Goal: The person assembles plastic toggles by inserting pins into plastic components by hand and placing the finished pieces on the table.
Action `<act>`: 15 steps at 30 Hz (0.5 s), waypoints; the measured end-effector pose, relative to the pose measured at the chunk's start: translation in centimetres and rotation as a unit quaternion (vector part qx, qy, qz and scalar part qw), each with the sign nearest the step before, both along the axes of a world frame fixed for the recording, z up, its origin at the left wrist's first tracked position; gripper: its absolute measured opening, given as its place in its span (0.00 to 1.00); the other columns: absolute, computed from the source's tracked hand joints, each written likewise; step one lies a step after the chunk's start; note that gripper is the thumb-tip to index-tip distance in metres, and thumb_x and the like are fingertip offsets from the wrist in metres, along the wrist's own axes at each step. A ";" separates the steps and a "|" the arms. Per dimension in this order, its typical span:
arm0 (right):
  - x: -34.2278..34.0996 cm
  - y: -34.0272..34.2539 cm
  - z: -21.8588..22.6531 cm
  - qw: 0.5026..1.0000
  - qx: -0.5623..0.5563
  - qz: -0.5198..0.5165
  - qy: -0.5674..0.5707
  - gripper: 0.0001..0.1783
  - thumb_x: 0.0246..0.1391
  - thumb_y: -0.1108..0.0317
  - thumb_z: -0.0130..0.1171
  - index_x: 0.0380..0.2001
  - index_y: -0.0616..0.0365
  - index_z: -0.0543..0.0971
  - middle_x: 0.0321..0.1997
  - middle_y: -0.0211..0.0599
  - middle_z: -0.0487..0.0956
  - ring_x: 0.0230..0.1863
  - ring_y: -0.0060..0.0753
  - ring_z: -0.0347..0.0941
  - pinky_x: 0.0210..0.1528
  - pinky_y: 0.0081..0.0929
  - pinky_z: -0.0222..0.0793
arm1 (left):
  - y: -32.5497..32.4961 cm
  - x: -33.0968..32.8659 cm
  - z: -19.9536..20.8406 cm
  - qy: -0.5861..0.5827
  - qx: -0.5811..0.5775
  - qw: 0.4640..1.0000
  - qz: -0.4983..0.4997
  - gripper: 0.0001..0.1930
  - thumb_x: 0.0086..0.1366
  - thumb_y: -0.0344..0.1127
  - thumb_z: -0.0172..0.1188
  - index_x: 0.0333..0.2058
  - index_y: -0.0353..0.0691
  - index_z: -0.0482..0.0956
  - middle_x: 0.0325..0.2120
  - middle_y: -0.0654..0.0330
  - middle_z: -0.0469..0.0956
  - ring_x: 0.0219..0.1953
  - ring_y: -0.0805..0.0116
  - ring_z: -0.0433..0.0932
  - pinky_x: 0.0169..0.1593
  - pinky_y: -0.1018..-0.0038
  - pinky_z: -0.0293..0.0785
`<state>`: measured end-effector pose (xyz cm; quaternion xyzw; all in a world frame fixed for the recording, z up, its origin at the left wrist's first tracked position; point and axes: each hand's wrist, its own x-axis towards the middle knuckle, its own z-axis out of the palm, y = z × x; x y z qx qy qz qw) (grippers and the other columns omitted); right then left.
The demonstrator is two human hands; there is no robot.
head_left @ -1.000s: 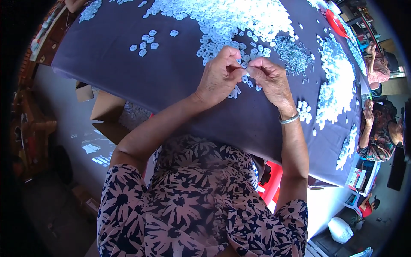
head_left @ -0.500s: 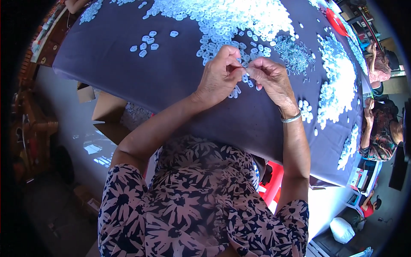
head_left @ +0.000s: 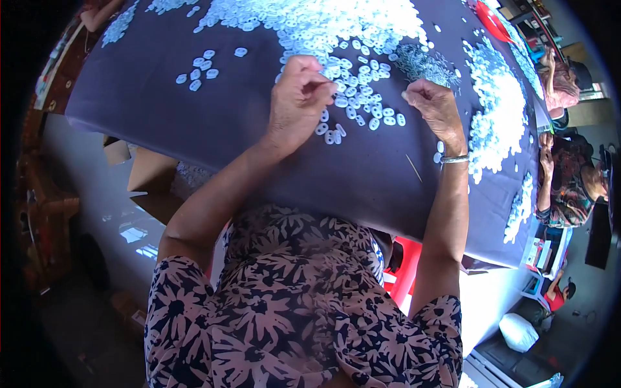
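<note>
My left hand (head_left: 299, 103) is raised over the table's near side, thumb and fingers curled together in a pinch. Whatever it holds, if anything, is too small to make out. Apart from it, to the right, my right hand (head_left: 437, 111) has its thumb and fingertips pressed together, its contents also hidden. The right hand is nearest a pile of tiny dark slivers, pin-like in shape (head_left: 424, 63). Between both hands lie loose white oval pieces with two holes (head_left: 361, 97). A thin pale stick (head_left: 414, 168) rests on the dark tablecloth (head_left: 259, 161) left of my right wrist.
A large heap of white pieces (head_left: 310, 19) covers the far side, another heap (head_left: 495, 103) the right. Several pieces (head_left: 206, 64) sit apart at left. There is a red dish (head_left: 493, 22) far right, an open cardboard box (head_left: 152, 174) below the left edge. Other people (head_left: 569, 174) sit at right.
My hands, fingertips together before, have parted: the left moved left, the right moved right toward the dark slivers. White pieces between them and the thin stick now show. The whole view has shifted slightly.
</note>
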<state>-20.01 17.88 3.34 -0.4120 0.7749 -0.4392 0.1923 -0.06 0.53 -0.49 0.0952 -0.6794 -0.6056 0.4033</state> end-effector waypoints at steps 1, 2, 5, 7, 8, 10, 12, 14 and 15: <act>-0.2 0.4 0.3 0.997 0.061 0.030 0.025 0.04 0.50 0.70 0.61 0.27 0.59 0.78 0.21 0.20 0.72 0.23 0.11 0.63 0.25 0.13 0.59 | 0.0 0.1 0.1 0.000 0.002 1.000 -0.003 0.02 0.58 0.21 0.60 0.28 0.30 0.75 0.39 0.63 0.65 0.27 0.77 0.75 0.29 0.84 0.74; -0.6 0.6 0.8 0.992 0.108 0.057 0.025 0.06 0.47 0.71 0.64 0.26 0.60 0.77 0.22 0.20 0.72 0.25 0.12 0.63 0.27 0.14 0.59 | 0.0 0.2 0.2 -0.018 0.035 0.999 -0.002 0.03 0.57 0.21 0.60 0.28 0.28 0.75 0.40 0.62 0.65 0.28 0.77 0.75 0.31 0.83 0.74; -0.2 1.1 1.0 0.988 0.117 0.098 -0.025 0.07 0.44 0.70 0.65 0.25 0.59 0.77 0.22 0.20 0.70 0.25 0.12 0.61 0.27 0.15 0.58 | 0.1 0.1 0.3 -0.031 0.057 0.998 -0.005 0.04 0.57 0.21 0.59 0.28 0.25 0.75 0.40 0.61 0.64 0.30 0.76 0.75 0.32 0.82 0.75; 0.1 0.8 0.7 0.987 0.114 0.116 -0.010 0.08 0.42 0.71 0.66 0.26 0.59 0.77 0.23 0.21 0.70 0.25 0.12 0.62 0.28 0.15 0.59 | 0.2 0.1 0.5 -0.036 0.066 0.997 -0.008 0.04 0.57 0.21 0.59 0.27 0.25 0.75 0.40 0.61 0.64 0.30 0.76 0.75 0.33 0.82 0.75; 0.5 0.5 0.5 0.985 0.134 0.102 0.022 0.08 0.41 0.72 0.66 0.26 0.59 0.77 0.22 0.21 0.70 0.25 0.12 0.63 0.27 0.15 0.60 | 0.2 0.0 0.5 -0.036 0.066 0.997 -0.009 0.04 0.57 0.21 0.59 0.27 0.25 0.75 0.40 0.61 0.64 0.30 0.76 0.75 0.33 0.82 0.75; 1.3 -0.6 0.2 0.979 0.167 0.085 0.083 0.08 0.39 0.74 0.67 0.25 0.60 0.77 0.21 0.21 0.72 0.24 0.14 0.65 0.26 0.16 0.63 | 0.1 0.1 0.4 -0.035 0.061 0.997 -0.012 0.04 0.58 0.22 0.59 0.28 0.25 0.74 0.40 0.61 0.64 0.30 0.77 0.75 0.33 0.82 0.75; 2.7 -1.9 -0.6 0.987 0.114 0.075 0.090 0.08 0.40 0.74 0.67 0.25 0.60 0.78 0.20 0.22 0.72 0.23 0.14 0.66 0.25 0.17 0.63 | 0.2 0.1 0.4 -0.040 0.066 0.997 -0.015 0.04 0.57 0.22 0.59 0.30 0.25 0.74 0.40 0.61 0.63 0.30 0.76 0.75 0.33 0.82 0.75; 3.5 -2.6 -0.4 0.988 0.080 0.065 0.118 0.08 0.40 0.72 0.67 0.26 0.60 0.79 0.21 0.26 0.75 0.24 0.15 0.68 0.27 0.18 0.66 | 0.3 0.0 0.3 -0.035 0.055 0.998 -0.015 0.05 0.57 0.21 0.59 0.32 0.26 0.74 0.41 0.62 0.63 0.30 0.76 0.76 0.33 0.82 0.77; 3.3 -2.7 -0.4 0.987 0.083 0.060 0.120 0.08 0.40 0.71 0.68 0.27 0.58 0.80 0.20 0.26 0.75 0.23 0.17 0.68 0.27 0.17 0.67 | 0.3 0.1 0.2 -0.024 0.038 0.999 -0.009 0.06 0.57 0.21 0.59 0.33 0.26 0.75 0.41 0.62 0.63 0.30 0.75 0.76 0.34 0.82 0.77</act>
